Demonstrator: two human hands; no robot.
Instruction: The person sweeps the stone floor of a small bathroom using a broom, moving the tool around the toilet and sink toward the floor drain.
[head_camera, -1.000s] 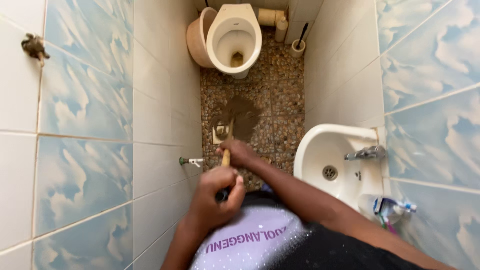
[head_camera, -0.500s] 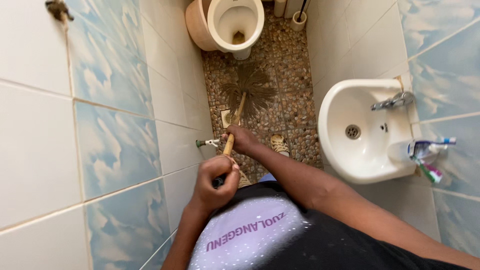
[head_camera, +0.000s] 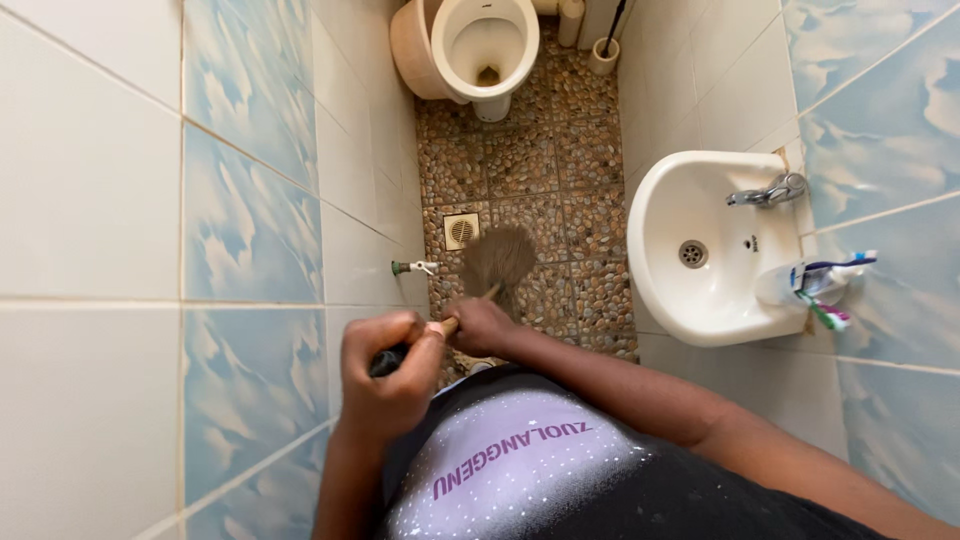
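Looking straight down in a narrow tiled bathroom, the person has both hands wrapped around a broom (head_camera: 497, 262). The left hand (head_camera: 388, 372) is clamped around the dark top end of the handle, fingers curled tight, up close to the chest. The right hand (head_camera: 482, 326) is closed around the wooden part of the handle a bit lower down, just beside the left one. The broom slants forward and down from the hands, and its brown bristle head looks blurry over the pebble-pattern floor (head_camera: 575, 215), right next to a small square floor drain (head_camera: 461, 231). A little wall tap (head_camera: 415, 268) sticks out of the left wall near the broom head. Further ahead there's a white toilet (head_camera: 484, 45) with a toilet brush holder (head_camera: 603, 52) off to its right. On the right wall sits a white sink (head_camera: 705, 245) with a metal faucet (head_camera: 768, 190), and some toothbrushes (head_camera: 825, 285) in a holder at its near corner.
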